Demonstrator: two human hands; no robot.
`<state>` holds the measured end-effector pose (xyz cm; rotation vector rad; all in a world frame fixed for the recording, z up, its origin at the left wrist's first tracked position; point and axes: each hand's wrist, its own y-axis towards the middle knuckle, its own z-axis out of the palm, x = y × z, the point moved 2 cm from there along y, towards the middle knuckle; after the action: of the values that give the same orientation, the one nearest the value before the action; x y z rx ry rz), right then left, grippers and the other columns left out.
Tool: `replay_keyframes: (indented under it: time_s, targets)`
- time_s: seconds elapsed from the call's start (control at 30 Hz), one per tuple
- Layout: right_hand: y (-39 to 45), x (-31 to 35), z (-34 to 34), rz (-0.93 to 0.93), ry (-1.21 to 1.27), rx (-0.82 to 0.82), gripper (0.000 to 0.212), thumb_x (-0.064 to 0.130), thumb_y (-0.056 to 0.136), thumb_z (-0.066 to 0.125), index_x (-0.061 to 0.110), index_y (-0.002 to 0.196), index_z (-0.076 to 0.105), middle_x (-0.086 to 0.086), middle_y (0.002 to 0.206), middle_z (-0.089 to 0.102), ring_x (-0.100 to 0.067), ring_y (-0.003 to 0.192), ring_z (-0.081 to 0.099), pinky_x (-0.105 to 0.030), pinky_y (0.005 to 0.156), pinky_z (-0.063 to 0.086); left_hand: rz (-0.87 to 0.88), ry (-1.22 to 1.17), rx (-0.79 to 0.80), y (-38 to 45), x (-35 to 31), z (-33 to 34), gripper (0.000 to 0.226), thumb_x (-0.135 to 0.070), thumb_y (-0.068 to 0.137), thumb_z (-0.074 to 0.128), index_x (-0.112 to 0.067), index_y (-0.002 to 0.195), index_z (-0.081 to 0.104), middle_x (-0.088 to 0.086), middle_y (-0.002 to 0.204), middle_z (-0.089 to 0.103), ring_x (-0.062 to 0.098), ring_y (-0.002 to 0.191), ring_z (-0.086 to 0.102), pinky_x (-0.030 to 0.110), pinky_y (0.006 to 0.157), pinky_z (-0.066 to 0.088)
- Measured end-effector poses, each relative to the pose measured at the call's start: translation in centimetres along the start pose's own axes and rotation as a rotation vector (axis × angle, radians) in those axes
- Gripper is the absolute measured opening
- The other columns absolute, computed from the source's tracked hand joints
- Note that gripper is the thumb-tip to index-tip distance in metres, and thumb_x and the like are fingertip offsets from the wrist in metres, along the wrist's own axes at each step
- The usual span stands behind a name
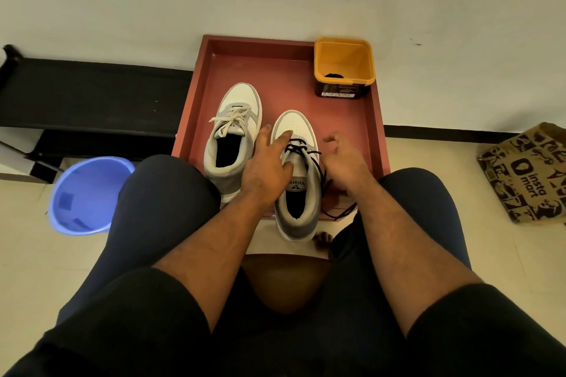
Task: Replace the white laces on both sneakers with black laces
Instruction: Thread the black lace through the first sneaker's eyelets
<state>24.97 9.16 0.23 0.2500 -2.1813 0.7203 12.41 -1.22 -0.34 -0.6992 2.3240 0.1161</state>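
You're mid-way: the right-hand grey-and-white low-top sneaker (295, 180) already carries a black lace (301, 150) through its lower eyelets, while the left-hand grey-and-white sneaker (231, 135) keeps its white lace (232, 121), tied and untouched. Both sit on the dark red rimmed tray (211, 82), the white-laced one along the left rim; the black-laced one is at the near edge, heel hanging over it toward you.

Hands: your left hand (269, 162) lies across the black-laced sneaker, fingers straight, fingertips resting on the toe box and thumb by the tongue, steadying it and gripping nothing. Your right hand (344, 162) hovers just right of that shoe with fingers loosely curled; the lace's free ends trail down under it to the near right corner of the tray (I cannot tell if it pinches the lace, the underside is hidden).

Judgement: the step in hand is finishing the threading or snugging of the black lace on this shoe. Next move likely calls for picking up both free ends, pulling them even and tying off.

Then the other shoe: untie, strip the white lace, fetch a black one. Something dark lies in the bottom of the yellow square plastic tub (344, 61) at the tray's far right corner (possibly the second lace, too small to say).

Off the tray: a blue plastic bucket (88, 193) on the floor left, a printed brown paper bag (523, 174) right.
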Motion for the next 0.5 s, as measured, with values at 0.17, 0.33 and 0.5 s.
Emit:
replay_keyframes:
  time_s: [0.17, 0.33, 0.5]
  targets:
    - [-1.5, 1.6, -1.7, 0.100, 0.834, 0.055, 0.037, 0.000, 0.087, 0.046, 0.020, 0.117, 0.054, -0.006, 0.091, 0.062, -0.012, 0.054, 0.046, -0.024, 0.048, 0.037, 0.037, -0.331, -0.165, 0.0, -1.4, -1.0, 0.021, -0.020, 0.095, 0.057, -0.019, 0.110, 0.071, -0.006, 0.098, 0.067, 0.008, 0.081, 0.062, 0.026, 0.075, 0.053]
    - [-2.4, 2.5, -2.2, -0.163, 1.238, 0.291, 0.050, -0.017, 0.087, 0.031, 0.009, 0.121, 0.056, -0.015, 0.128, 0.060, -0.029, 0.110, 0.064, -0.040, 0.096, 0.052, -0.293, -1.097, 0.306, -1.5, -3.3, -0.1, 0.029, -0.027, 0.103, 0.043, -0.021, 0.131, 0.050, 0.006, 0.118, 0.066, 0.021, 0.042, 0.054, 0.023, 0.036, 0.043]
    - [-2.5, 2.7, -2.1, -0.255, 1.048, 0.139, 0.032, -0.018, 0.086, 0.049, -0.001, 0.109, 0.063, -0.015, 0.112, 0.068, -0.026, 0.114, 0.062, -0.033, 0.097, 0.051, -0.276, -0.989, 0.566, -2.3, -4.2, -0.3, 0.023, -0.040, 0.099, 0.049, -0.025, 0.112, 0.060, 0.006, 0.084, 0.069, 0.016, 0.050, 0.050, 0.021, 0.041, 0.036]
